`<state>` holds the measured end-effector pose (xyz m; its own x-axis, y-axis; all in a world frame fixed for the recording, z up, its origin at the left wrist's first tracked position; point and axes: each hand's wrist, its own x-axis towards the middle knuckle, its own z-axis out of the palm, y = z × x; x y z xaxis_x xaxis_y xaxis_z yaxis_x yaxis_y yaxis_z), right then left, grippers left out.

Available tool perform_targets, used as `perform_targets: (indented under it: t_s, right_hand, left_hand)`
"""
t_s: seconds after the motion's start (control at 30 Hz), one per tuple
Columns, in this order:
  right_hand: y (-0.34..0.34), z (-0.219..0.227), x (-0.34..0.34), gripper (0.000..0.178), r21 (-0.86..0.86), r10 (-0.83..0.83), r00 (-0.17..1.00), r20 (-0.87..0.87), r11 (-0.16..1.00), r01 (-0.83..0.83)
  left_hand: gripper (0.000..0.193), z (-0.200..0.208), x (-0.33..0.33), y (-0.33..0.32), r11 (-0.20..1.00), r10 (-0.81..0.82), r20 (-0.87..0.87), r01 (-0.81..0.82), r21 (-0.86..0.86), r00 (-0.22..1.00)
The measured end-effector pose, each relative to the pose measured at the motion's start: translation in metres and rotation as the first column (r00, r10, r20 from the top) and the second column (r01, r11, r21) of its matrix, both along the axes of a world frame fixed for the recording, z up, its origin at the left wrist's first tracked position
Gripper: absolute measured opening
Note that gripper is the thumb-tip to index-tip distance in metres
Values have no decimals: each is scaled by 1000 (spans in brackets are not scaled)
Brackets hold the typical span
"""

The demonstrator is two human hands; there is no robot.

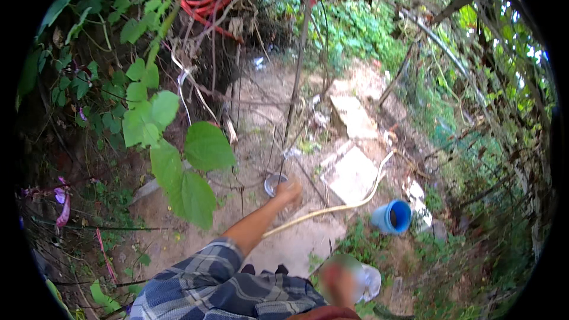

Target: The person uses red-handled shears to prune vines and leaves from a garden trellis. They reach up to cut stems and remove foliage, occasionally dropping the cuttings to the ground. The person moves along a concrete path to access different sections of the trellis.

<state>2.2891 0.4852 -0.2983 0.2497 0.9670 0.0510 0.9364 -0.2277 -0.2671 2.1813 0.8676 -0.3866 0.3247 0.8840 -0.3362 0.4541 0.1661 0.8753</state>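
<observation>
My left arm, in a blue-grey plaid sleeve, reaches forward over bare soil. My left hand (289, 192) is closed at the near right edge of a small round silvery bowl (272, 184); the fingers show only in part. A thin dark stem runs down in front of the bowl. Close to my body at the lower right, my right hand (342, 287) is smeared, so its fingers cannot be made out. Something reddish shows by it, too blurred to name. A white, bag-like thing (370, 282) touches or lies just right of that hand.
A blue bucket (392, 217) stands right of the pale hose (332, 208). Flat slabs (351, 175) lie ahead. Big-leaved vines (207, 147) hang at the left, with a purple pod (63, 213). A red cord bundle (210, 9) hangs above; thin stems and branches cross the space.
</observation>
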Motion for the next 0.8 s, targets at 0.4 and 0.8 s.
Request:
perform_targets:
  t_s: [0.4, 0.8]
  right_hand:
    - [98, 70, 115, 53, 119, -273, 923, -272, 942, 314]
    - [198, 339, 72, 42, 541, 368, 825, -430, 836, -91]
  left_hand:
    - [59, 403, 15, 8, 460, -197, 593, -461, 759, 780]
    - [54, 640, -128, 36, 554, -346, 797, -578, 599, 495]
